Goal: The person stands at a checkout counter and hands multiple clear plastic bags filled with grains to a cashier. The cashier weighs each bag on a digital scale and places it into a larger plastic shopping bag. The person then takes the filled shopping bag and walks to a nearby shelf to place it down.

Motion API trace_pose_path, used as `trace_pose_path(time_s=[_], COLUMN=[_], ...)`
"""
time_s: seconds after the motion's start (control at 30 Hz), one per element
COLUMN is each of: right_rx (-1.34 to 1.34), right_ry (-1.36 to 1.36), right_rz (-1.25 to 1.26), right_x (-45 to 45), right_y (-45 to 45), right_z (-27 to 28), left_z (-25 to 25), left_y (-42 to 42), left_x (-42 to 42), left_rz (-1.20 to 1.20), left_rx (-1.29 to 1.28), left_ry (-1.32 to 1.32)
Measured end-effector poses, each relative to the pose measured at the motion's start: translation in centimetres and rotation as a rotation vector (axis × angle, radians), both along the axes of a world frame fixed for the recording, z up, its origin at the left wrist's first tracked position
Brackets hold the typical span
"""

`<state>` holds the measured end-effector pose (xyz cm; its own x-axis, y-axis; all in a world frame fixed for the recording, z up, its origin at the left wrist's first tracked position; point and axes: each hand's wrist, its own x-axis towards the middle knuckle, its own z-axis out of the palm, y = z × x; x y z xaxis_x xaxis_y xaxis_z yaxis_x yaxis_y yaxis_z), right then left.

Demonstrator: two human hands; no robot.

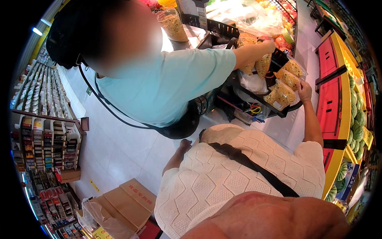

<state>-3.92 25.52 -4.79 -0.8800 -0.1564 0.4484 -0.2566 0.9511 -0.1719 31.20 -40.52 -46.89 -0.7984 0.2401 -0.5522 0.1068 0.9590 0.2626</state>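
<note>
My right hand (304, 91) is closed at the top of a clear plastic bag of yellowish, speckled food (287, 79), beside the rim of a black plastic basket (276, 110). Similar filled bags, one above (293, 68) and one below (280, 94), lie on the basket. My left hand (185, 145) hangs low at my side; its fingers are partly hidden in shadow. A person in a light blue shirt (179, 77) reaches across from the left, with a hand (267, 47) at the top of an upright filled bag (263, 65). Another filled bag (173, 25) stands on a metal surface.
A lit produce display (250, 13) stands behind the basket. Red and yellow shelving (329, 101) with watermelons (356, 125) runs along the right. At the lower left are a cardboard box (125, 203) and packed shelves (50, 143). A black stool seat (180, 128) shows below the person.
</note>
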Motion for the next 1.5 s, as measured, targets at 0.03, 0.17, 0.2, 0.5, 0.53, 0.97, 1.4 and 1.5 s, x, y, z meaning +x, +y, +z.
trace_pose_path(time_s=[0.03, 0.17, 0.2, 0.5, 0.53, 0.97, 1.4, 1.5], right_rx=[0.004, 0.004, -0.002, 0.021, 0.012, 0.015, -0.009, -0.019], right_ry=[0.001, 0.01, 0.013, 0.006, 0.002, 0.013, 0.003, 0.003], right_rz=[-0.002, 0.025, 0.038, -0.044, -0.016, 0.019, 0.013, 0.018], right_x=[0.0, -0.3, -0.4, 1.8, 0.9, 0.4, 0.1, 0.1], right_y=[0.0, -0.9, -1.3, 1.2, 0.3, -0.7, -0.6, -0.6], right_z=[0.0, 0.2, 0.3, 0.4, 0.6, 0.4, 0.2, 0.3], left_z=[0.1, 0.3, 0.7, 9.8, 6.9, 0.1, 1.4, 1.1], left_y=[0.0, 0.1, 0.2, 0.9, 0.2, -0.4, 0.2, 0.4], left_x=[0.0, 0.5, 0.6, -3.3, -1.6, -1.1, -1.8, -1.9], left_rz=[-0.008, -0.001, 0.008, 0.114, 0.147, -0.082, -0.107, -0.098], left_rx=[-0.004, -0.022, -0.028, 0.175, 0.161, 0.116, 0.097, 0.082], left_ry=[0.006, 0.006, 0.001, -0.042, -0.017, 0.166, 0.241, 0.211])
